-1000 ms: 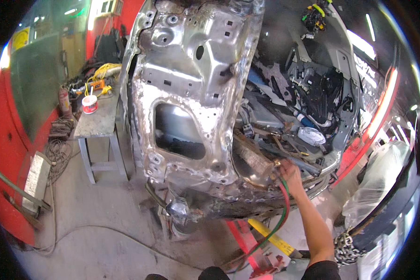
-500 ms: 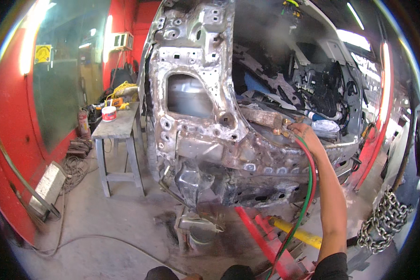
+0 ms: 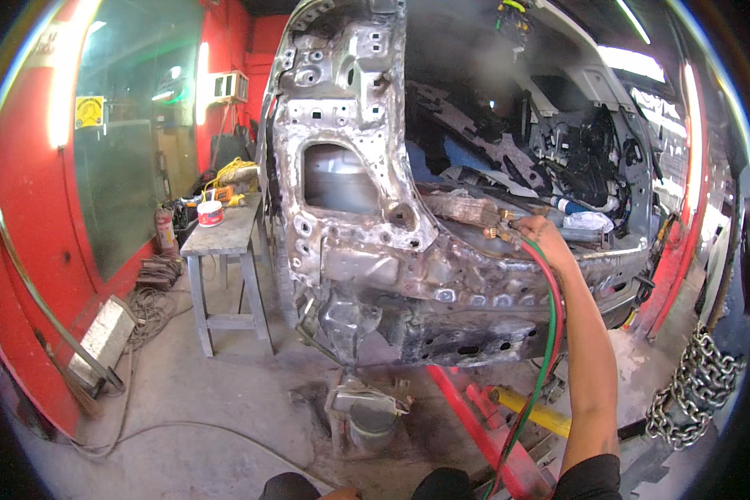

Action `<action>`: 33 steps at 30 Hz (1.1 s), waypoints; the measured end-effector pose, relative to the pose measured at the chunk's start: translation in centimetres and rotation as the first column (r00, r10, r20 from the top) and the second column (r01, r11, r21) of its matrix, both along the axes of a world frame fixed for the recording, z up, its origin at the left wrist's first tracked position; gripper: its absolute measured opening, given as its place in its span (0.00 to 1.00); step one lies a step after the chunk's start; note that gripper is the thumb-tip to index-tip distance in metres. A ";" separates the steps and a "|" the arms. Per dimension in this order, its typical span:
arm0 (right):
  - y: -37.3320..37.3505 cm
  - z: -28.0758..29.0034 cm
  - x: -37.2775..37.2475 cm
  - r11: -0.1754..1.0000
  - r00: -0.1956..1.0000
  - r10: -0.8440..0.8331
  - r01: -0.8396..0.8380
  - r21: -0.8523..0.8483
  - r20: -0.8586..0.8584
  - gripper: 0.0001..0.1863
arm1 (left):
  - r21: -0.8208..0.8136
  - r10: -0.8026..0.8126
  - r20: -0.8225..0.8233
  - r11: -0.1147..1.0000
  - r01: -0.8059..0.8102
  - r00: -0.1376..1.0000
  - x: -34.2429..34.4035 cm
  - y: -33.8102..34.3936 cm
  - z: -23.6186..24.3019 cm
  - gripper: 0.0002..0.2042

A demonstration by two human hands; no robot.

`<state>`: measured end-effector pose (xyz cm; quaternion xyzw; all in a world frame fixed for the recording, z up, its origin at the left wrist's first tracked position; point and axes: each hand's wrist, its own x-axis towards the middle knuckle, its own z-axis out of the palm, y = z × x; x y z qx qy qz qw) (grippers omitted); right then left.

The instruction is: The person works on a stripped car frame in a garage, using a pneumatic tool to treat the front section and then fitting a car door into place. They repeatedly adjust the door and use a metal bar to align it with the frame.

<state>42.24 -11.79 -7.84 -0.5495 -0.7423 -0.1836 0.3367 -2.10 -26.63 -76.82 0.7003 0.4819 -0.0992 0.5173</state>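
Observation:
My right hand [image 3: 545, 234] reaches out to the rear sill of a stripped car body [image 3: 354, 258]. Its fingers are closed around the end of a gas torch with brass fittings [image 3: 498, 232]. A green hose [image 3: 550, 333] and a red hose [image 3: 558, 302] hang from the torch past my forearm to the floor. Just left of the fittings, a worn block [image 3: 462, 208] rests on the sill. At the lower edge, between my knees, a sliver of skin that seems to be my left hand [image 3: 342, 494] shows; its fingers are hidden.
A grey metal table [image 3: 221, 237] on the left bears a white-and-red tub [image 3: 211, 213] and tools. Below the body stand a red frame beam [image 3: 475, 425], a yellow cylinder [image 3: 535, 412] and a dark container [image 3: 373, 425]. A heavy chain [image 3: 696, 392] hangs right. A cable [image 3: 200, 423] crosses the floor.
The whole view has shifted slightly, with the table and left wall now farther right in the picture. My right hand stays at the sill, still gripping the torch.

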 end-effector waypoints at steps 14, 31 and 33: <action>0.5 -0.2 0.5 0.999 0.999 0.032 -0.032 0.012 -0.038 0.19 | 0.044 -0.031 0.008 0.999 0.031 0.999 -0.9 1.6 -1.2 0.13; -0.4 0.3 -0.4 0.999 0.998 -0.039 0.037 -0.033 -0.056 0.15 | 0.193 0.035 -0.017 0.981 -0.032 0.999 -2.4 3.2 1.2 0.14; 0.2 -0.2 0.1 1.000 0.998 -0.018 0.019 0.021 -0.057 0.15 | 0.259 0.032 -0.039 0.966 -0.020 0.999 -3.2 4.0 2.0 0.15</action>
